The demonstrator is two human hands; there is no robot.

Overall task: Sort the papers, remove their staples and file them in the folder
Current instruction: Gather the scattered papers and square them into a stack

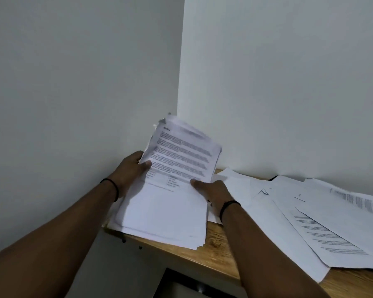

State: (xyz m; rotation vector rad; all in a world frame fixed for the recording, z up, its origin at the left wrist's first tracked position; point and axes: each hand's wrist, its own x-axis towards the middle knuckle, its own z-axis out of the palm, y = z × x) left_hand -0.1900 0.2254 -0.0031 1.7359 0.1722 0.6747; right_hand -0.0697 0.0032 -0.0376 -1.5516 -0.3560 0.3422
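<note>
At centre frame the left hand (131,171) grips one side of a thick stack of printed white papers (172,186), the right hand (211,191) pinching the other, its lower edge on the wooden desk (220,254) (probably squaring it); loose white sheets (310,220) sprawl lower right, unsorted.

Two plain pale walls (73,82) meet in a corner. A wooden desk (220,252) stands against them in dim, even light.
</note>
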